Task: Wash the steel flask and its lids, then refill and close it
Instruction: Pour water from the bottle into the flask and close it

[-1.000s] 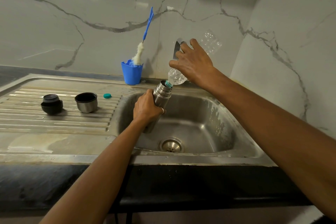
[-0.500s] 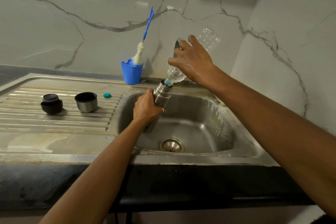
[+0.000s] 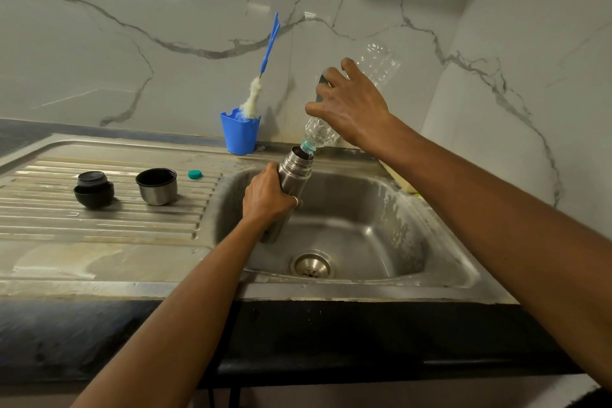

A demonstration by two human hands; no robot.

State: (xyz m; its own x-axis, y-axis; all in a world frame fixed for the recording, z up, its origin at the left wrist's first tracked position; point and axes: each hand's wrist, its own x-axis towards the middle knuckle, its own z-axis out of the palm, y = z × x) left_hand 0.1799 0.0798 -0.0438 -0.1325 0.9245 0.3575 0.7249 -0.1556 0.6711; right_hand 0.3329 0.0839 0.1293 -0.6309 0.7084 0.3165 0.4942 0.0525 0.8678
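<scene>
The steel flask (image 3: 294, 170) is gripped by the left hand (image 3: 266, 199), tilted over the sink (image 3: 381, 225); a plastic bottle (image 3: 319, 134), clasped upturned by the right hand (image 3: 351, 106), is drained into its mouth. Refilling is judged under way; next, lids (image 3: 156, 189) left of the sink are needed.

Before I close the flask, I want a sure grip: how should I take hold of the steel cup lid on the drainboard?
Grip the steel cup lid by its round side wall, coming down from above on the near side. It stands mouth up, apart from the black stopper on its left, leaving the wall free.
</scene>
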